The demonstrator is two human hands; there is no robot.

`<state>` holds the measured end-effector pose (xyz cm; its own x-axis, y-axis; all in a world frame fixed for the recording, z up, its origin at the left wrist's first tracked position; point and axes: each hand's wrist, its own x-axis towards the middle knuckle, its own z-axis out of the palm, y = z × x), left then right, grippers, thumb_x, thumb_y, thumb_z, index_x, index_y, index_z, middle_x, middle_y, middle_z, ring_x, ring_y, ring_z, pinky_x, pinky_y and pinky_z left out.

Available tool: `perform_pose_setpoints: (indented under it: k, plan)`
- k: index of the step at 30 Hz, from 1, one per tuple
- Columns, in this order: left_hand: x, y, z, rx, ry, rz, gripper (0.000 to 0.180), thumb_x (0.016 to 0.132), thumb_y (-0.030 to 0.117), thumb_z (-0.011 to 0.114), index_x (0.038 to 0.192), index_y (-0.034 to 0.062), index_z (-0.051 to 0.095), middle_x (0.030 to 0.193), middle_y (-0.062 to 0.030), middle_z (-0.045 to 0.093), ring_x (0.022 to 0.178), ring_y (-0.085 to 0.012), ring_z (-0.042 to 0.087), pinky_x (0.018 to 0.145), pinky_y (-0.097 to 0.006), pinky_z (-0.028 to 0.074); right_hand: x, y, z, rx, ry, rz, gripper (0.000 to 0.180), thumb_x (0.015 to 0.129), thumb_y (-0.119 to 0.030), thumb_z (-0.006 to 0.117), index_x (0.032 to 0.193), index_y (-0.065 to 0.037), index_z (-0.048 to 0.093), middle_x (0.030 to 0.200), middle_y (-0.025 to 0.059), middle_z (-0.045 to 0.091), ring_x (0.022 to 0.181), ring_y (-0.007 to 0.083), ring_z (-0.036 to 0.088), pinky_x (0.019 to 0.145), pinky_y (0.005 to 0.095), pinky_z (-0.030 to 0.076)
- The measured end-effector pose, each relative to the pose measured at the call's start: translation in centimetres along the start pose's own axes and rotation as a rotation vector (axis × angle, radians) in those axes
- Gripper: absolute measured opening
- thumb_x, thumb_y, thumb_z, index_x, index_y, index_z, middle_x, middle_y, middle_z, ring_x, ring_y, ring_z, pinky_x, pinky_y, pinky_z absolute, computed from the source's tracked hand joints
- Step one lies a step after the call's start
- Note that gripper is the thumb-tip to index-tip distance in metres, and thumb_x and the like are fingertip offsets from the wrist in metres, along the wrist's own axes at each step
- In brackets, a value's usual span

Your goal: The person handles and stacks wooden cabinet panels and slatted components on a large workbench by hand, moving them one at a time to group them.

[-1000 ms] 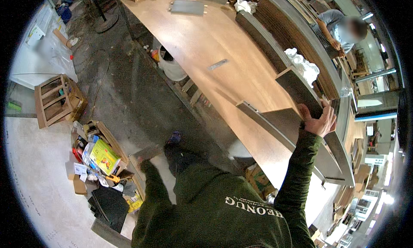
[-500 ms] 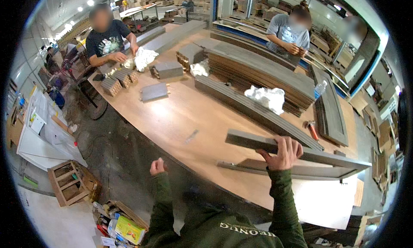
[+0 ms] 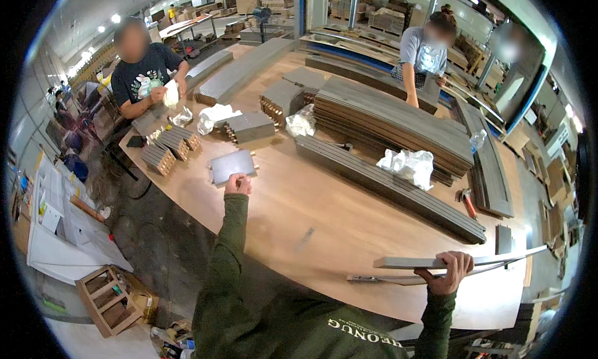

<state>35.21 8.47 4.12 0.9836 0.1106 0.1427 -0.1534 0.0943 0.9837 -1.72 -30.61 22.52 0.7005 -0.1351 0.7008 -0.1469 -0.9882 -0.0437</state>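
Right hand [image 3: 450, 273], near edge of the pale brown wooden tabletop [image 3: 336, 203]: fingers wrapped over the long, narrow grey board assembly [image 3: 402, 263], thumb beneath; grasping it. Assembly seen nearly edge-on, at the tabletop's right end. Left hand [image 3: 238, 184]: fingers curled, at the near edge of the flat grey rectangular panel [image 3: 233, 166] with pegs at its sides; contact or grip, cannot tell. Panel lies flat on the tabletop. Beyond the assembly: long stacked grey slats [image 3: 386, 187], red-handled hammer [image 3: 468, 203] just beside them.
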Motion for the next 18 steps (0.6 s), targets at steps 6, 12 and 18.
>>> perform_pose_setpoints:
  k: [6, 12, 18]
  plan:
    - [9.1, -1.7, -1.3, 0.529, -0.042, 0.148, 0.029, 0.076, 0.022, 0.065, 0.095, 0.0033, 0.056, 0.065, -0.006, 0.055, 0.058, -0.0167, 0.056, 0.056, -0.031, 0.049, 0.3, -0.9, 0.5, 0.0, 0.004, -0.012, 0.057, 0.054, -0.06, 0.072, 0.081, -0.014, 0.051, 0.076, 0.0038, 0.05, 0.075, 0.0244, 0.047, 0.075, 0.0432, 0.032]
    - [13.7, -0.8, 6.2, 1.126, -0.256, 0.319, 0.044, 0.07, 0.018, 0.064, 0.11, 0.005, 0.051, 0.11, -0.0191, 0.053, 0.102, -0.0312, 0.053, 0.084, -0.041, 0.044, 0.3, -0.8, 1.0, -0.074, -0.021, 0.034, 0.06, 0.049, -0.062, 0.072, 0.078, -0.014, 0.051, 0.075, 0.004, 0.049, 0.074, 0.0249, 0.048, 0.078, 0.0446, 0.032]
    - [17.9, -9.2, 16.0, 1.117, -0.335, 0.222, 0.074, 0.062, 0.05, 0.067, 0.119, 0.0067, 0.05, 0.117, -0.0142, 0.053, 0.11, -0.0307, 0.048, 0.088, -0.045, 0.042, -1.0, 0.7, -0.9, -0.108, -0.097, 0.063, 0.06, 0.042, -0.05, 0.082, 0.079, -0.013, 0.053, 0.073, 0.004, 0.05, 0.075, 0.0228, 0.05, 0.077, 0.0419, 0.032]
